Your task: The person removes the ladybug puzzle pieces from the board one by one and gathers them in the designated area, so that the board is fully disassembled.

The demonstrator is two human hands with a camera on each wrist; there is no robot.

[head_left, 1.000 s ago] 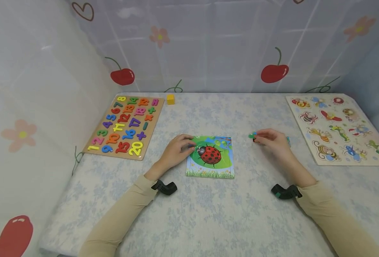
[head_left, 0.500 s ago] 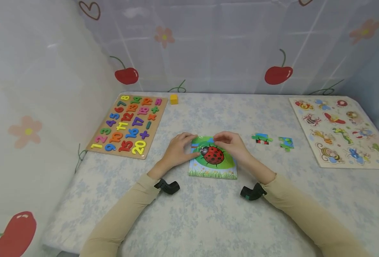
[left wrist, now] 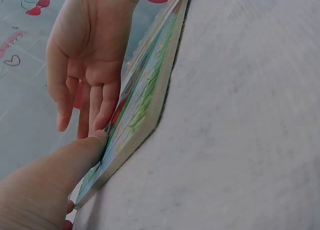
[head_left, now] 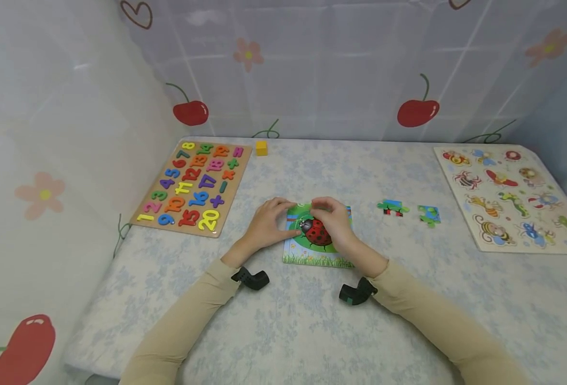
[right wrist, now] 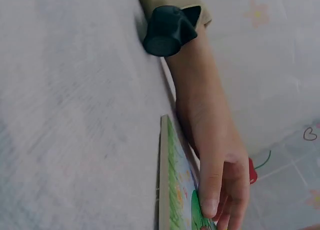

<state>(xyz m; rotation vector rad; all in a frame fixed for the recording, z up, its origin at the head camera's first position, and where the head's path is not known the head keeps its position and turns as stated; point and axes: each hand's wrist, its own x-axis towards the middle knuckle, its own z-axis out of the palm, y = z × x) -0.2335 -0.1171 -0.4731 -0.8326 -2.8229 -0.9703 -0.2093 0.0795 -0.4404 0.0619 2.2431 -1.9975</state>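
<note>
A ladybug puzzle [head_left: 297,252] in a thin square board lies in front of the person. The left hand [head_left: 266,224] grips its left edge, thumb [left wrist: 87,152] on the picture and fingers at the side, as the left wrist view shows. Over the upper part of the puzzle is the right hand [head_left: 333,222], fingers bent down to its surface. In the left wrist view the right hand [left wrist: 92,49] shows its palm and loosely bent fingers, with no piece visible among them. It covers the ladybug's right side. Two loose puzzle pieces lie to the right, a nearer piece [head_left: 393,206] and a farther piece [head_left: 429,214].
A number board [head_left: 194,187] with coloured digits lies at the left, a small yellow cube [head_left: 261,148] beside its far corner. An insect puzzle board [head_left: 516,200] lies at the right. A printed curtain [head_left: 321,69] stands behind the table.
The right hand has moved left from the loose pieces to the ladybug puzzle, then a little farther left across it. The left hand stays at the puzzle's left edge.
</note>
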